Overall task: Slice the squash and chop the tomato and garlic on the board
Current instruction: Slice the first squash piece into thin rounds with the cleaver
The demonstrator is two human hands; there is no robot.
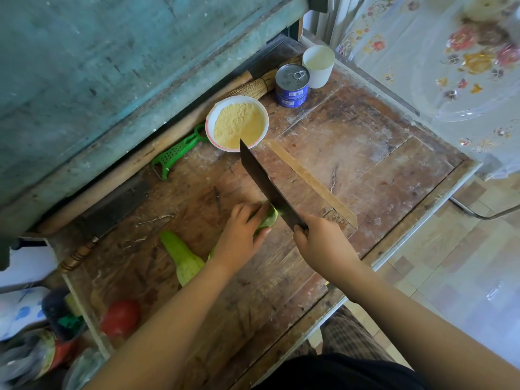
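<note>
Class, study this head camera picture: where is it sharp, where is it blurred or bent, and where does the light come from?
Head view: sharp at centre, on the cleaver and the bowl of yellow flour; soft at the lower left, where the tomato blurs; the wide angle bows the board edge; daylight washes out the flowered cloth at upper right.

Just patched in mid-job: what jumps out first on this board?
The dark cleaver in the right hand, its edge set on a green squash piece that the left hand holds down mid-board. Another squash piece lies to its left, with a red tomato nearer the board's near-left corner. A bowl of yellow meal sits beyond the blade tip.
</note>
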